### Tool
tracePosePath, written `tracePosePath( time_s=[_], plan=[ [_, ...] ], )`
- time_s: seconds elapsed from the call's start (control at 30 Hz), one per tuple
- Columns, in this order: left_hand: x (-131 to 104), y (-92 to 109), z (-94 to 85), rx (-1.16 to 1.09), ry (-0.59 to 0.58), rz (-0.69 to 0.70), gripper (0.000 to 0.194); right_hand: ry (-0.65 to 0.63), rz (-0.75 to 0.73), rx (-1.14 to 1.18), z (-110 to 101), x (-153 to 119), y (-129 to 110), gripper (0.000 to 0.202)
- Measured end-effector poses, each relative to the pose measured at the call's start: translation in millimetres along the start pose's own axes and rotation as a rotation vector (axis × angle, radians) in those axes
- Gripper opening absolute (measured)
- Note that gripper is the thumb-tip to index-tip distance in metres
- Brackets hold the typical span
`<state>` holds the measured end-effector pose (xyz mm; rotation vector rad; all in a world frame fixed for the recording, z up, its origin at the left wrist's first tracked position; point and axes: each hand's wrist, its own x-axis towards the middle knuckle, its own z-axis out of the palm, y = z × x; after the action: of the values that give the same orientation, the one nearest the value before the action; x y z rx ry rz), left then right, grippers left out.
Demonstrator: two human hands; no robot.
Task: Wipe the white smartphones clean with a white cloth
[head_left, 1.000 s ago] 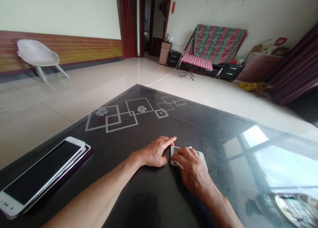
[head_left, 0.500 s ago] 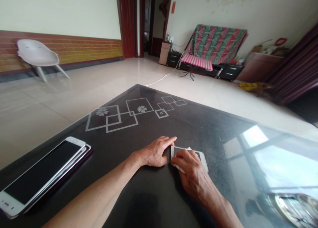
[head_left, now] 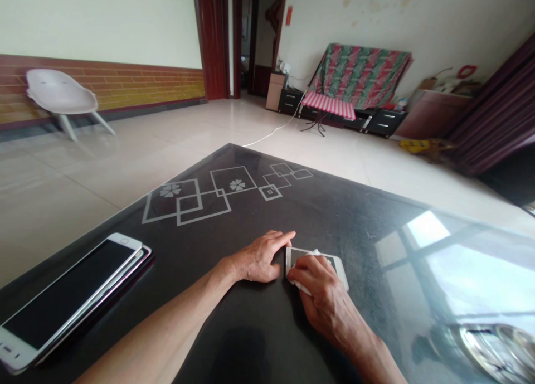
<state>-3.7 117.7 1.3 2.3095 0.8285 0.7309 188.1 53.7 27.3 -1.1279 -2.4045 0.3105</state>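
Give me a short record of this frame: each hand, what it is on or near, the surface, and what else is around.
left hand: rests on the table, beside one end of a phone; contact with it unclear
right hand: holds a white tissue or cloth against the phone
phone position: flat, partly hidden by the right hand
surface: dark, glossy, patterned
left of view: stack, white-framed phone on top
background: chair

white chair [head_left: 61,91] near wall [head_left: 125,24] | pink-striped table [head_left: 328,105] before patterned cloth [head_left: 361,74] | red door [head_left: 213,44] | purple curtain [head_left: 495,97]
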Motion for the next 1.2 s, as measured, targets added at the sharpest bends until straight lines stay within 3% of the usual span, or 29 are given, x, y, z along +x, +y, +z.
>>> tracePosePath(
  time_s=[0.43, 0.63, 1.2],
  plan=[
    [0, 1, -1.3, 0.008, -0.011, -0.003, 0.083, 0.023, 0.006, 0.017, 4, 0, 1, 0.029],
    [0, 0, -0.1, 0.03, -0.004, 0.007, 0.081, 0.114, 0.04, -0.105, 13, 5, 11, 0.029],
    [1, 1, -0.4, 0.031, -0.002, 0.005, 0.082, 0.086, -0.024, -0.085, 10, 0, 8, 0.026]
  ],
)
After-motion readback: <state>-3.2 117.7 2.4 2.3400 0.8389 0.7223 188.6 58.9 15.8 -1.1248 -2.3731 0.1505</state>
